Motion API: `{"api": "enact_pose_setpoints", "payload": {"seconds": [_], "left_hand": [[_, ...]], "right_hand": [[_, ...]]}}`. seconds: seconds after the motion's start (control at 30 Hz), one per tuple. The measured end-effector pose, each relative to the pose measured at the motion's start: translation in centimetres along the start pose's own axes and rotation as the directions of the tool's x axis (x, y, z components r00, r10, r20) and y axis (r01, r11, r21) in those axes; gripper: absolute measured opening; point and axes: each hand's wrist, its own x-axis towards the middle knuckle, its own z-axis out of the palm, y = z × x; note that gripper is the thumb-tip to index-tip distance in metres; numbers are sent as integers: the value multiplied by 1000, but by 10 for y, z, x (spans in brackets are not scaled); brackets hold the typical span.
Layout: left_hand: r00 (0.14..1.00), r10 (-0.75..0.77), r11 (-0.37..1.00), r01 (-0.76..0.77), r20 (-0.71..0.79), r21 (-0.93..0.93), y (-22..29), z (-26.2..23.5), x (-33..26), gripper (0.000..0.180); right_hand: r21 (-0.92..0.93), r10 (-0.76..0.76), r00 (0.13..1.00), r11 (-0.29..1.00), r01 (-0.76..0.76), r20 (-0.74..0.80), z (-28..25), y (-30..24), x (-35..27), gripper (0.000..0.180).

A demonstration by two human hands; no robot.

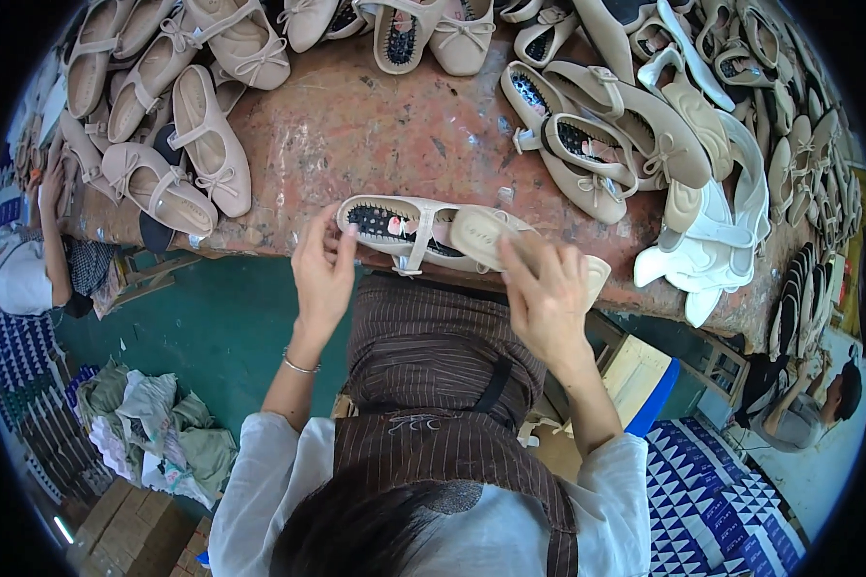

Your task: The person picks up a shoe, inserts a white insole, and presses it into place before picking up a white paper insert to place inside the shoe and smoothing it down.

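On the table's near edge lies a beige strap shoe [423, 205], with a dark patterned inner sole showing at its left end. My left hand [319, 274] grips that end, thumb and fingers around the rim. Over the shoe's right part, my right hand [551, 293] holds a beige padded insole [473, 238], its rounded end pointing left above the opening. The insole's middle is hidden under my fingers, and its pale other end shows to the right of them. Most of the shoe's right end is covered by the insole and hand.
Finished-looking beige shoes [209, 144] are heaped at the left of the worn reddish table [356, 125]. More shoes [587, 144] and white insole-shaped pieces [707, 240] pile up at the right. Cloth scraps [154, 423] lie on the green floor. Other people work at both sides.
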Motion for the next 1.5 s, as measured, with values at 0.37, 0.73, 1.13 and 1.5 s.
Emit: {"api": "enact_pose_setpoints", "payload": {"seconds": [0.37,0.73,1.13,1.5], "left_hand": [[981,-106,966,140,162,-219,-13,4,4,75],[969,-199,885,243,148,-397,-27,7,10,61],[982,-188,959,180,-19,-218,-20,21,36,23],[966,-248,955,256,75,-152,-22,17,51,14]], "right_hand": [[436,-96,995,895,92,-13,68,-21,46,26],[569,-7,988,818,-81,151,87,-34,65,27],[407,-56,986,913,-13,156,98,-39,60,25],[225,-338,917,930,291,210,93,-47,63,42]]}}
